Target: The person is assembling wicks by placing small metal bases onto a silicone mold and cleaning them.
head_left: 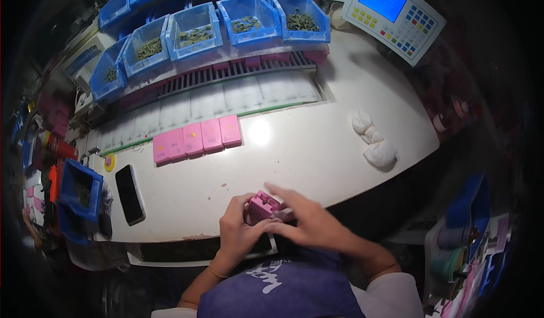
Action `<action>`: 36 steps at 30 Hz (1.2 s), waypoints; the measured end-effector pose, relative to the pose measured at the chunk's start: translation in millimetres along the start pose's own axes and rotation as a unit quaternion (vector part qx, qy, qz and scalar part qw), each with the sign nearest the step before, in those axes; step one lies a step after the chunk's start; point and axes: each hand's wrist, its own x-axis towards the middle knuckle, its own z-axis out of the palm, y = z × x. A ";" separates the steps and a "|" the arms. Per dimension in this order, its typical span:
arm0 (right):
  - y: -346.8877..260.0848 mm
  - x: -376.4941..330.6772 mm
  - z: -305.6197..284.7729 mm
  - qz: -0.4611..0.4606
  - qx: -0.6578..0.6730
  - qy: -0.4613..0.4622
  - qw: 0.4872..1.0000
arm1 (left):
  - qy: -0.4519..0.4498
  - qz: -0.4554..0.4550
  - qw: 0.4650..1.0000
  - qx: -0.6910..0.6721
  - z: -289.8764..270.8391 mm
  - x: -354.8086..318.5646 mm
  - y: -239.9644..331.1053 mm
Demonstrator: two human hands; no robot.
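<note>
Close to my body, at the table's near edge, a small pink block (264,204) with a notched, hollowed top is in my left hand (238,222). Its fingers and thumb wrap round the block's left and near sides. My right hand (303,219) is at the block's right side, its thumb low by the near edge and a slightly blurred finger stretched out above the top. Those fingers are apart; what lies under them is partly hidden. Beyond the hands, a row of several pink blocks (193,140) with small yellow marks lies on the white table (306,159).
Blue bins (192,46) of small greenish pieces line the back, above a dark slatted rack (238,75). A phone (130,194) lies at the left, near another blue bin (81,190). On the right are a tied white bundle (374,139) and a keypad device (394,15) with a blue screen.
</note>
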 end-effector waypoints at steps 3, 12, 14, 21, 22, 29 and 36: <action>15.8 7.5 9.1 -0.077 -0.034 0.024 0.996 | -0.028 -0.015 0.999 0.024 0.6 1.9 1.4; 16.2 21.1 5.4 -0.190 -0.024 0.004 0.981 | -0.257 -0.244 0.793 -0.496 -14.1 -2.2 9.6; 15.2 21.0 14.7 -0.249 -0.135 0.078 0.956 | -0.226 -0.259 0.725 -0.596 -10.0 -5.2 -6.1; 14.0 8.4 45.9 -0.344 -0.151 0.160 0.913 | -0.109 -0.238 0.624 -0.736 -10.7 15.0 -1.3; 14.9 3.9 53.8 -0.383 -0.173 0.145 0.896 | -0.027 -0.299 0.669 -0.680 -10.4 19.3 12.5; 17.5 -8.4 37.0 -0.337 -0.094 0.071 0.934 | 0.016 -0.285 0.800 -0.527 2.7 36.3 5.9; 1.9 31.1 7.2 -0.317 -0.196 0.202 0.906 | 0.084 -0.163 0.933 -0.310 5.2 24.7 11.5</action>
